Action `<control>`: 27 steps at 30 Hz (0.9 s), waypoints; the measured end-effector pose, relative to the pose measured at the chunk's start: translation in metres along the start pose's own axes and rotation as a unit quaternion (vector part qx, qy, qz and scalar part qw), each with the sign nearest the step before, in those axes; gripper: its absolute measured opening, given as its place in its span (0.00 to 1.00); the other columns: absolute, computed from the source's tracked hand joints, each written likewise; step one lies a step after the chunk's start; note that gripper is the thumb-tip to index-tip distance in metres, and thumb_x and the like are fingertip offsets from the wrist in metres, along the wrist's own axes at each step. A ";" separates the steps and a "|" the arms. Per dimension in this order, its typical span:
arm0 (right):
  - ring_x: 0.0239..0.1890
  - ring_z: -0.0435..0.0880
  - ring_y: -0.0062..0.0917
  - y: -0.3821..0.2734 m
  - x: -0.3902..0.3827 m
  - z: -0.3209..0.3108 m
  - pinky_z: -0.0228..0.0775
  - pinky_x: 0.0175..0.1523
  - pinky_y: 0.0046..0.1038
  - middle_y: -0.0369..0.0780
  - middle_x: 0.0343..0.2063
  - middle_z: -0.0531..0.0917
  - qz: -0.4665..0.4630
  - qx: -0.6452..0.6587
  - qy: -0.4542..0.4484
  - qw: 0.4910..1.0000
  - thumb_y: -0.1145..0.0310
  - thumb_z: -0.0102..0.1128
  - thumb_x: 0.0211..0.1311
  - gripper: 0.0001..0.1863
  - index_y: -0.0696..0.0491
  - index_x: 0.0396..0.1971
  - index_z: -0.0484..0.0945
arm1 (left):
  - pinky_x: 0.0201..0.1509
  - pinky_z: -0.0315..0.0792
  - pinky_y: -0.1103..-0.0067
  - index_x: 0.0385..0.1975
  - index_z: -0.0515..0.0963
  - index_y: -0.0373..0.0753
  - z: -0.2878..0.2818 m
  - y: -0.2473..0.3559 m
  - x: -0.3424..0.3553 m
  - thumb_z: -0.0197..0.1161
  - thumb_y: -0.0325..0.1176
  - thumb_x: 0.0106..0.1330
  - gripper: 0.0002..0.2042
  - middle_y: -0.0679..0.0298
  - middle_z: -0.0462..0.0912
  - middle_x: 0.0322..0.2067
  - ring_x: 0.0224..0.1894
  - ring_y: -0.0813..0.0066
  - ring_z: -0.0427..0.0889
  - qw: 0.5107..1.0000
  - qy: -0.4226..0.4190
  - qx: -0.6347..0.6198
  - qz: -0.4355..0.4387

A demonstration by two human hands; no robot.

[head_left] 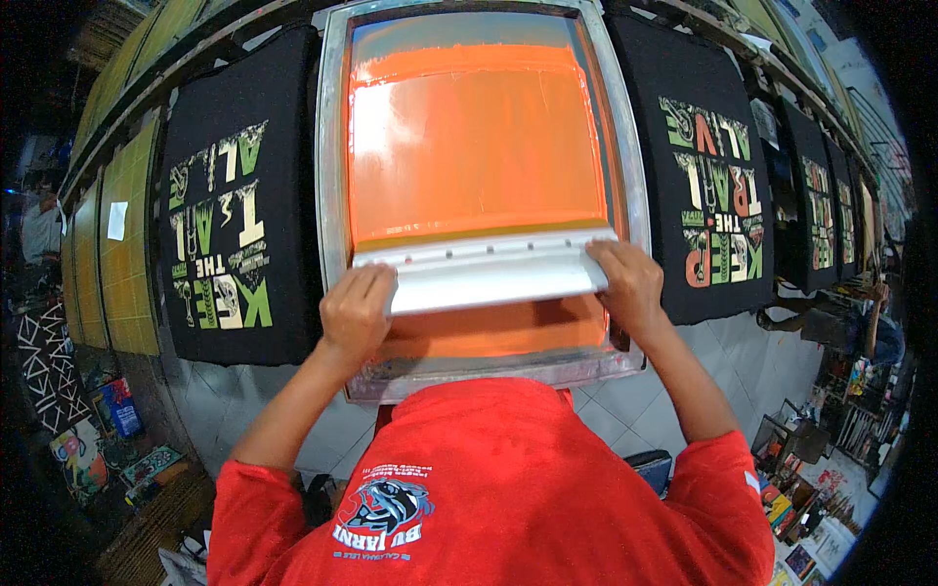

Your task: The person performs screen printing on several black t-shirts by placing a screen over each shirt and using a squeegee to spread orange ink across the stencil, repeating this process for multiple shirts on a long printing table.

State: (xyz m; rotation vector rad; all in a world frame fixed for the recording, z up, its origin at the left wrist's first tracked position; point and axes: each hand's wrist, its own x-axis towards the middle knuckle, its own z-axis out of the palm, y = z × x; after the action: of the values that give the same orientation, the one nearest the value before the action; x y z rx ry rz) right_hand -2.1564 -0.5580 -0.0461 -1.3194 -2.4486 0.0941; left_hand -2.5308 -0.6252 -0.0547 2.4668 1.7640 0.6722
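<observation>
A wide squeegee (pixel 493 281) with a white metal holder lies across a screen printing frame (pixel 630 127). Its left end is in my left hand (pixel 358 308), fingers curled over the holder. At the other end, my right hand (pixel 627 278) grips it the same way. Glossy orange ink (pixel 479 146) coats the mesh beyond the squeegee, with a thicker ridge near the far end. More orange shows on the mesh on my side, partly in the squeegee's shadow. Whatever lies under the screen is hidden.
A black printed shirt (pixel 220 225) lies left of the frame and another black shirt (pixel 718 195) right of it, both close by. Further right hang more dark shirts (pixel 821 195). Yellowish boards (pixel 132 234) stand at the left; grey floor tiles (pixel 611 410) show below.
</observation>
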 end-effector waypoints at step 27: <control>0.36 0.85 0.39 -0.031 -0.020 -0.063 0.77 0.39 0.39 0.42 0.32 0.85 0.029 0.007 -0.106 0.994 0.69 0.72 0.37 0.21 0.49 0.39 0.82 | 0.39 0.77 0.64 0.36 0.80 0.37 -0.066 0.033 -0.031 0.66 0.23 0.39 0.19 0.55 0.82 0.31 0.35 0.54 0.82 0.997 -0.053 -0.042 -0.033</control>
State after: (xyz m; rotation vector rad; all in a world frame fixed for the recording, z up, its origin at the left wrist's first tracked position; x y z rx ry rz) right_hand -2.1497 -0.5984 0.0147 -1.4417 -2.5774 0.2781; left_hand -2.5333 -0.6791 0.0043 2.3336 1.7331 0.5857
